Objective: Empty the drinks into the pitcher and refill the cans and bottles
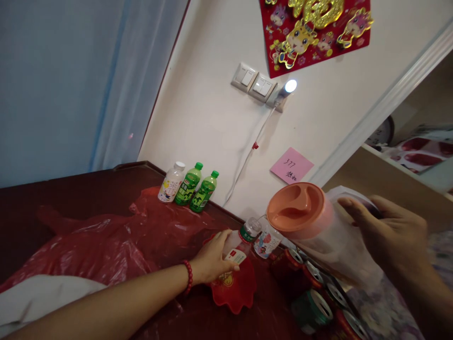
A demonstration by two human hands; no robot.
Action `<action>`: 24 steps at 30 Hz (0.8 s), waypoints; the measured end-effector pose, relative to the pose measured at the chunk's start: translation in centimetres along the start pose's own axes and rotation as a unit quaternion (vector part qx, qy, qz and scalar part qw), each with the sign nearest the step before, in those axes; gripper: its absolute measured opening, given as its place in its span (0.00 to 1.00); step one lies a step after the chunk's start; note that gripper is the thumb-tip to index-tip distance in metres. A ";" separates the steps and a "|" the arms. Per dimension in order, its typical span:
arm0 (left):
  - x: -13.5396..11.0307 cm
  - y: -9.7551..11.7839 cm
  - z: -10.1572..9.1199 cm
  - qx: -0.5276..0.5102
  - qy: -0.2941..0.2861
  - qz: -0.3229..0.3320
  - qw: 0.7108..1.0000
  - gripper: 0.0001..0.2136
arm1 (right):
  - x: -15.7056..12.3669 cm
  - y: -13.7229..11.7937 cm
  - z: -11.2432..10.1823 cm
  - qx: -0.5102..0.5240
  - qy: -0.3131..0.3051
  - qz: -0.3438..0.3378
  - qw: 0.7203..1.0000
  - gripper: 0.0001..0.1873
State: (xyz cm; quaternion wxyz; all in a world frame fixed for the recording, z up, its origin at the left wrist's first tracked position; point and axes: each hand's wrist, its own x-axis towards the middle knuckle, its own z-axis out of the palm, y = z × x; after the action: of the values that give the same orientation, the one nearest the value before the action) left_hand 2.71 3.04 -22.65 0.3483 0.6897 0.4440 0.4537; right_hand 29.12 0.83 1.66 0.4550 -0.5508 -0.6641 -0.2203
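Observation:
My left hand (215, 257), with a red bead bracelet at the wrist, is closed around a clear plastic bottle (236, 243) with a green neck band. The bottle stands at a red scalloped dish (235, 290), its top toward the right. In my right hand (382, 231) is a translucent pitcher (336, 245) with an orange lid (297, 205), gripped by its handle. The pitcher is tipped left, its lid edge close to the bottle's top. Whether liquid flows cannot be made out. A printed white bottle (267, 241) stands just behind the held bottle.
Several drink cans (313, 307) line the table's right side. Two green bottles (203, 191) and a white-capped bottle (171, 184) stand by the wall. A crumpled red plastic bag (106, 241) covers the left. A white cord (244, 170) hangs from the socket.

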 end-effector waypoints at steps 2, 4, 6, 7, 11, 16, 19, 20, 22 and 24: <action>0.0 0.0 0.0 0.000 0.001 0.000 1.000 0.38 | 0.0 -0.1 0.0 0.006 -0.004 0.007 1.000 0.37; 0.0 0.0 0.0 0.001 0.001 0.000 1.000 0.38 | 0.0 -0.2 0.1 0.007 -0.003 0.007 1.000 0.37; 0.0 0.0 0.0 0.000 0.001 -0.002 1.000 0.39 | 0.0 -0.3 0.1 0.004 -0.001 0.004 1.000 0.37; 0.0 0.0 0.0 0.000 0.001 -0.003 1.000 0.39 | 0.0 -0.3 0.1 0.003 0.001 0.002 1.000 0.37; 0.0 0.0 0.0 -0.001 0.002 -0.004 1.000 0.38 | 0.1 -0.3 0.1 0.010 0.004 0.008 1.000 0.36; 0.1 -0.1 0.1 0.000 0.001 -0.005 1.000 0.38 | 0.1 -0.2 0.0 0.010 -0.008 0.020 1.000 0.35; 0.1 -0.1 0.1 -0.001 -0.001 -0.002 1.000 0.38 | 0.0 -0.3 0.0 0.016 -0.004 0.014 1.000 0.34; 0.1 -0.1 0.1 -0.002 -0.001 -0.002 1.000 0.38 | 0.0 -0.3 0.0 0.017 -0.002 0.011 1.000 0.34; 0.1 -0.2 0.1 -0.001 0.000 -0.002 1.000 0.39 | 0.0 -0.3 0.0 0.008 0.000 0.009 1.000 0.34; 0.1 -0.2 0.1 0.000 0.000 -0.001 1.000 0.39 | 0.0 -0.3 0.0 0.002 -0.003 0.013 1.000 0.34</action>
State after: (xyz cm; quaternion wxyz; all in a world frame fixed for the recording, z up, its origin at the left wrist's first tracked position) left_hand 2.72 3.16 -22.82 0.3491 0.6890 0.4446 0.4535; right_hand 28.82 0.74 1.77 0.4569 -0.5593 -0.6587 -0.2112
